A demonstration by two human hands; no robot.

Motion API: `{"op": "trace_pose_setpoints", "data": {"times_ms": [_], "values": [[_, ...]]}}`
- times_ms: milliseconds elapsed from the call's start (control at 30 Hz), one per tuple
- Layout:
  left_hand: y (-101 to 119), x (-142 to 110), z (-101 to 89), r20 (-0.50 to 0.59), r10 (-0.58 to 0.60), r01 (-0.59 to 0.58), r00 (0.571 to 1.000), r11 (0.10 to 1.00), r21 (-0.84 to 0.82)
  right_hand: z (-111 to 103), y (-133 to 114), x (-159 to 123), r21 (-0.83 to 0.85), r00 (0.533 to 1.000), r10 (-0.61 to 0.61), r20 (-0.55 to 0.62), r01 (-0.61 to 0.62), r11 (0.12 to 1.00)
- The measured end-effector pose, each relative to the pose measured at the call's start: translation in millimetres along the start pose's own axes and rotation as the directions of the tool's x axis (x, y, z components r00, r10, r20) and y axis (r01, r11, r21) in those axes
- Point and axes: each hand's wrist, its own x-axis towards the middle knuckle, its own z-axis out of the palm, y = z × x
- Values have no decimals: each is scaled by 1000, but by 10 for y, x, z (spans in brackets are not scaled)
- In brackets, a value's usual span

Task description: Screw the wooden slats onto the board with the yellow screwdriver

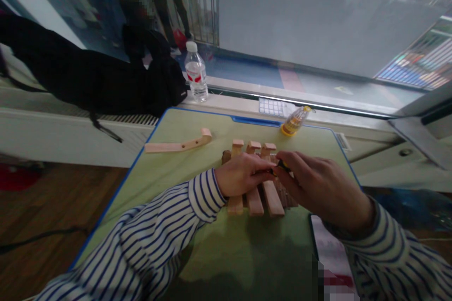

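My right hand (314, 183) is closed round a small black-and-yellow tool (283, 165), which looks like a screwdriver handle; most of it is hidden by my fingers. My left hand (243, 174) lies across the wooden piece, its thumb and forefinger pinched close to the tool's front end. What sits between those fingertips is too small to make out. Beneath both hands is a wooden assembly (254, 202) of parallel slats with hooked far ends, over thinner sticks. Left of it lies a loose curved wooden slat (173, 146) with two holes.
The pale green table (212, 254) has a blue edge. At its far side stands a small yellow-capped bottle (294, 121). A water bottle (196, 75) and a black bag (106, 80) are on the windowsill. A phone-like flat object (330, 244) lies by my right forearm.
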Motion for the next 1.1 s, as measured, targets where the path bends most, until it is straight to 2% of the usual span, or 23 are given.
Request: {"op": "trace_pose_setpoints", "data": {"times_ms": [100,200,400,500,567,700,833,967,1100], "values": [[-2,-5,-8,20,3,-3,1000,1000,-7,20,-49,-3,23,997,54,-49,-53,998],[14,-16,-17,20,-16,15,1000,999,37,21,-66,-2,31,997,65,-39,-64,997],[109,-23,-7,-107,-59,79,993,977,196,-1,-63,8,22,996,89,22,-89,996],[139,-15,11,-122,-72,97,990,972,215,-27,-39,6,20,995,92,32,-93,996],[143,-11,21,-114,-85,109,990,969,220,-72,-2,-2,29,997,48,56,-50,998],[127,-10,30,-130,-84,112,988,967,230,-204,86,-12,24,990,-115,82,113,993],[101,-8,24,-121,-59,87,991,967,240,-273,129,13,41,960,-243,141,240,970],[83,-11,14,-103,-58,82,993,964,253,-243,136,38,56,957,-238,169,231,971],[53,-17,18,-92,-37,57,995,974,219,-198,126,25,65,967,-219,133,212,975]]}}
